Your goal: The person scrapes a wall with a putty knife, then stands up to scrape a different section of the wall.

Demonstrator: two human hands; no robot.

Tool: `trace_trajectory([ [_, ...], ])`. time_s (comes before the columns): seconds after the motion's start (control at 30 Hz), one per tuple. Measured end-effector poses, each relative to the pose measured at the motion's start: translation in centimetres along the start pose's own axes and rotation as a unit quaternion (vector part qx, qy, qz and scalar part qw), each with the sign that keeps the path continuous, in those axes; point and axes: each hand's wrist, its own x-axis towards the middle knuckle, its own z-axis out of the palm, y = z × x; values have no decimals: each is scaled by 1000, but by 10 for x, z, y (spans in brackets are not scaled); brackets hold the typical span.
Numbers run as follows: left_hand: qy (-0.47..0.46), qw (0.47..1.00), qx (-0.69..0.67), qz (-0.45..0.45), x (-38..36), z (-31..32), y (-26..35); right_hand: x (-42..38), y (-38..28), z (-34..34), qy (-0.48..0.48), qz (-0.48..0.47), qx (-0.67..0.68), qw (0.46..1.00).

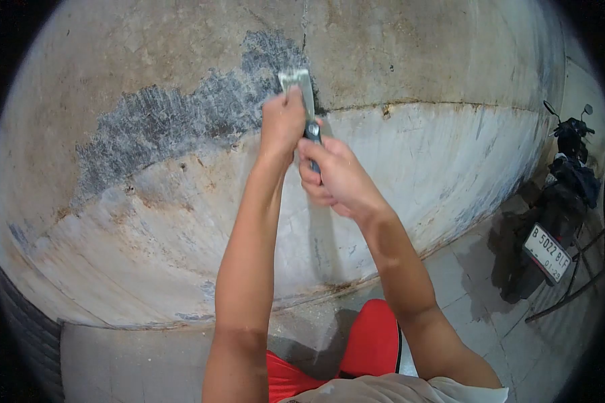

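Note:
My right hand [337, 171] is wrapped round the dark handle of a scraper [307, 91]. Its wide metal blade points up, with pale residue near the edge. Closed against the blade, my left hand [282, 124] has its fingers on the metal; part of the grip is hidden. Behind the blade is a wall [383, 50] with stained, beige paint above a paler lower band. To the left of the scraper spreads a rough grey patch [161, 121] where the surface coat is off. A crack runs down the wall above the blade.
A parked motorcycle [563, 198] with a number plate stands on the right, close to the wall. Grey floor tiles [467, 282] run along the wall's foot. Dark ridged material [30, 329] lies at the lower left. My red-clad knee [373, 336] is below.

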Motion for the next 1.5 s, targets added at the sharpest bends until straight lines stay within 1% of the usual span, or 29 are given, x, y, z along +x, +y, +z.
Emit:
trace_trajectory([
  [0.07, -7, 999, 9, 31, 13, 1, 14, 7, -12, 5, 0, -37, -5, 999],
  [0.1, -7, 999, 9, 31, 11, 0, 13, 6, -10, 6, 1, -37, -5, 999],
  [0.17, 17, 999, 20, 18, 0, -3, 6, -3, -4, 10, 3, -10, 7, 1000],
  [0.2, 12, 999, 42, 6, -8, -9, -7, -5, 4, 7, 3, -10, 7, 1000],
  [0.27, 10, 1000, 26, 8, -10, -11, -14, -4, 16, 3, -18, 21, 7, 1000],
  [0.33, 6, 1000, 7, 9, -4, -8, -8, 1, 7, 3, -11, 1, 12, 1000],
  [0.4, 6, 1000, 17, 14, 1, -2, 19, 2, -7, 8, -4, -12, 17, 1000],
  [0.47, 15, 1000, 23, 15, -3, -2, 19, -1, -16, 11, -13, -24, 15, 1000],
  [0.5, 26, 999, 31, 17, -6, -3, 18, -3, -11, 10, -12, -20, 16, 1000],
  [0.53, 27, 999, 6, 30, -7, -10, 2, -6, -2, 8, -20, 1, -8, 1000],
  [0.57, 30, 999, 8, 32, -14, -14, 0, -8, 2, 9, -30, 17, -33, 999],
  [0.63, 61, 998, -12, -15, -21, -22, 0, -7, 3, 15, -35, 12, -32, 999],
  [0.67, 49, 998, -6, -33, -19, -25, 9, -6, 2, 19, -35, 11, -32, 999],
  [0.7, 51, 998, -7, -33, -18, -25, 20, -5, -5, 23, -37, 12, -33, 999],
  [0.77, 40, 997, -26, -53, -23, -27, 30, -8, -13, 33, -34, -11, -42, 998],
  [0.83, 48, 997, -28, -52, -26, -32, 16, -3, 9, 30, -25, 3, -37, 999],
  [0.87, 41, 999, -5, -29, -25, -38, 1, 0, 19, 27, -18, 9, -36, 999],
  [0.9, 34, 999, 17, 0, -23, -41, -5, 2, 26, 25, -20, 5, -40, 999],
  [0.97, 32, 999, 25, 8, -16, -44, -7, 4, 33, 26, -46, -21, 2, 999],
  [1.0, 18, 1000, 17, 13, -11, -44, -5, 7, 29, 28, -49, -25, 0, 998],
  [1.03, 6, 1000, 10, 14, -8, -44, -5, 9, 25, 30, -26, -27, 5, 999],
  [1.07, -1, 999, 7, 42, 0, -41, -1, 10, 20, 33, -1, -30, 11, 1000],
  [1.1, 0, 999, 7, 42, 0, -36, 6, 10, 14, 34, -2, -29, 10, 1000],
  [1.17, 13, 1000, -15, 2, 0, -30, 16, 10, 4, 31, -11, -24, 27, 999],
  [1.23, 9, 1000, 8, 6, -4, -33, 8, 7, 12, 32, -2, -17, 42, 999],
  [1.3, 9, 1000, 24, 5, -7, -32, 4, 7, 16, 28, -2, -6, 22, 1000],
  [1.4, 9, 999, 10, 32, 2, -26, 17, 15, 4, 28, -3, -28, 27, 999],
  [1.5, 18, 1000, 22, 9, -4, -31, 15, 6, 5, 35, -5, -12, 18, 1000],
])
